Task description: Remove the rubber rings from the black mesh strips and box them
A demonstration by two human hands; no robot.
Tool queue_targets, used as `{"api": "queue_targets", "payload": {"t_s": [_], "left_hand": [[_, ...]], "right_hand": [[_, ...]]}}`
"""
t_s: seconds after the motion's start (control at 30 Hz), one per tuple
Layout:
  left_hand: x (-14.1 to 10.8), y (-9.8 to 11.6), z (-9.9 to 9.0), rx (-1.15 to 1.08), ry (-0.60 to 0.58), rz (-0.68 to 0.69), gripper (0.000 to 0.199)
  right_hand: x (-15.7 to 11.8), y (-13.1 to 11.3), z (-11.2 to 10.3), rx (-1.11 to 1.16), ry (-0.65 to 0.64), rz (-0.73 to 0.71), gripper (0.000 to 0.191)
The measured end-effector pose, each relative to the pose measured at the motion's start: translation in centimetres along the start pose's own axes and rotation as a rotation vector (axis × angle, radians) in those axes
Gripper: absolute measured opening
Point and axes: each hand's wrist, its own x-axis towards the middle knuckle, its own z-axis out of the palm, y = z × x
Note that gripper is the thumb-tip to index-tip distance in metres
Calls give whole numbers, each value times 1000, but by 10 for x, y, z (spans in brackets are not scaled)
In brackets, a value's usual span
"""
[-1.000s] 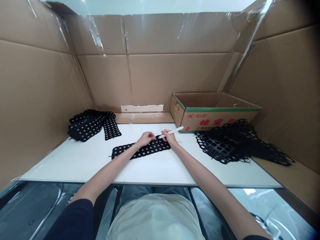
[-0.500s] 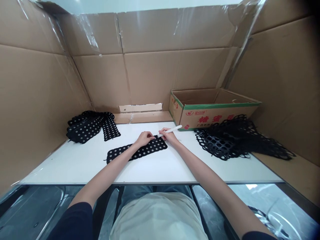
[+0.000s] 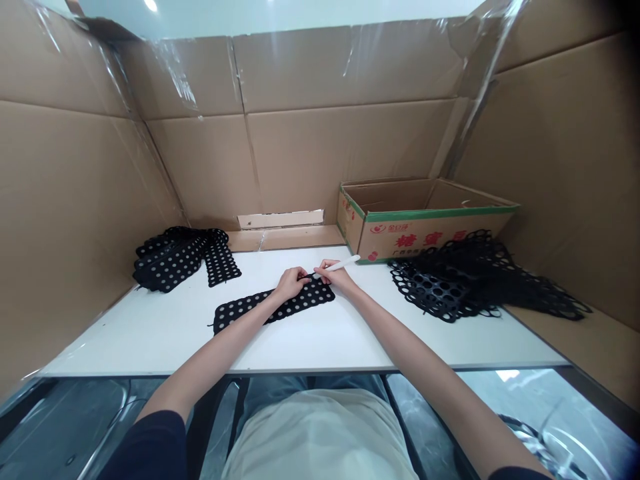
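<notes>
A black fabric strip with pale dots [image 3: 300, 301] lies slightly slanted on the white table [image 3: 165, 340]. My left hand [image 3: 291, 283] pinches the strip's upper edge near its right end. Between the closed fingers of my right hand [image 3: 334, 273] is a white pen [image 3: 346, 262], its tip at the strip's upper right edge. The two hands are close together, and my left forearm hides part of the strip's lower edge.
Dotted black fabric [image 3: 173, 259] is heaped at the back left. Black netting with large holes [image 3: 450, 283] lies at the right, against an open cardboard box [image 3: 440, 230] with green edging. Tall cardboard walls [image 3: 345, 147] enclose the table's back and sides.
The pen and my right hand have shifted slightly left along the strip's edge. My left hand still grips the strip, and the view has tilted a little.
</notes>
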Motion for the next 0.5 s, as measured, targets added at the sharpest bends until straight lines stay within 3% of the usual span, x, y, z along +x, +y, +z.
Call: {"api": "queue_targets", "payload": {"t_s": [0.5], "left_hand": [[1, -4, 3, 46, 14, 18, 11]], "right_hand": [[2, 1, 0, 17, 11, 42, 24]]}}
